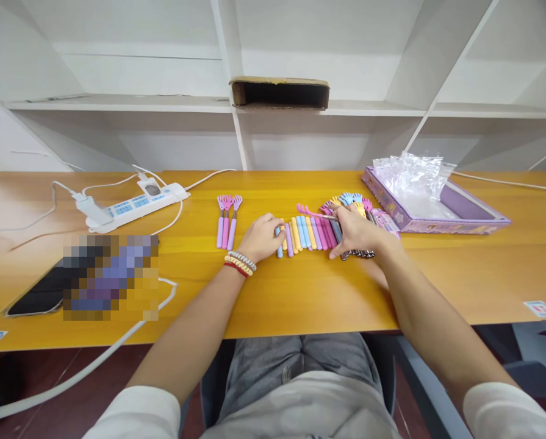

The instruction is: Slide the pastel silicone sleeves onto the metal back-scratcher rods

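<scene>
A row of small telescopic back scratchers (307, 233) with blue, yellow, purple and pink handles lies in front of me. My left hand (264, 236) is at the row's left end, fingers closed around a handle there; the grip is partly hidden. In my right hand (355, 230), at the other end, is a pink-headed back scratcher (316, 213), its metal neck between thumb and fingers and its head pointing left. Beyond that hand, more hand-shaped heads (350, 198) in blue, yellow and pink are bunched together. Three pink and purple back scratchers (226, 233) lie apart on the left.
A purple box tray (456, 227) holding clear plastic bags (414, 177) stands at the back right. On the left are a white power strip (135, 207) with cables and a dark phone (39, 292). A cardboard box (279, 94) sits on the shelf above.
</scene>
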`<state>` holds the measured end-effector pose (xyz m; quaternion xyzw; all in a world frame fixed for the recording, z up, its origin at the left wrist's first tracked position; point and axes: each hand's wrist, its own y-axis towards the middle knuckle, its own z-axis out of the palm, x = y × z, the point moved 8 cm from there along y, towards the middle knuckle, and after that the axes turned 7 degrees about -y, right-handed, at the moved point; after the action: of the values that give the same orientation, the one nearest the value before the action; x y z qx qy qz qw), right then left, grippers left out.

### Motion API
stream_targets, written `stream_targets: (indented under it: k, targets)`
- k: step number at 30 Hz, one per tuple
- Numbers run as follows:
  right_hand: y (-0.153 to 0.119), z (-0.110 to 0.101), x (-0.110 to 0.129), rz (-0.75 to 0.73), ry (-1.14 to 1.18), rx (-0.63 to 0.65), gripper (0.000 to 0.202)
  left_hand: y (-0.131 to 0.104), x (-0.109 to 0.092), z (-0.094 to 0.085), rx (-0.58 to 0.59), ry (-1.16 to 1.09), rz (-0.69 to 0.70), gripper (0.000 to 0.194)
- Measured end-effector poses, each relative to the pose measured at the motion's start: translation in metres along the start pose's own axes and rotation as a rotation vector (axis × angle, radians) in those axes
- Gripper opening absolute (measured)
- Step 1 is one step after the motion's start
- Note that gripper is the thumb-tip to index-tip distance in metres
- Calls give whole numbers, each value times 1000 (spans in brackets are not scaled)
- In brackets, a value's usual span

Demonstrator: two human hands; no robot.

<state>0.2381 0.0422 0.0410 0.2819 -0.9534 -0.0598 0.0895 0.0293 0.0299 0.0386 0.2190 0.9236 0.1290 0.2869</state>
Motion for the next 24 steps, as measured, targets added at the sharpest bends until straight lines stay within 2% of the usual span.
stream_targets:
  k: [4, 9, 15, 20, 24]
  targets:
    - [8, 9, 5, 7, -11, 111, 97, 0, 1, -2, -8, -9, 9, 30]
    - [11, 17, 8, 40, -28, 208, 83, 2, 5, -6, -27, -9, -8, 31]
    - [11, 20, 5, 74, -9, 248, 73, 1, 5, -5, -6, -2, -27, 30]
    - [12, 16, 6, 73, 33, 219, 71, 1, 5, -4, -1, -6, -20, 30]
    - [11, 16, 9, 68, 15, 251, 69, 1, 5, -4, -2, 4, -17, 30]
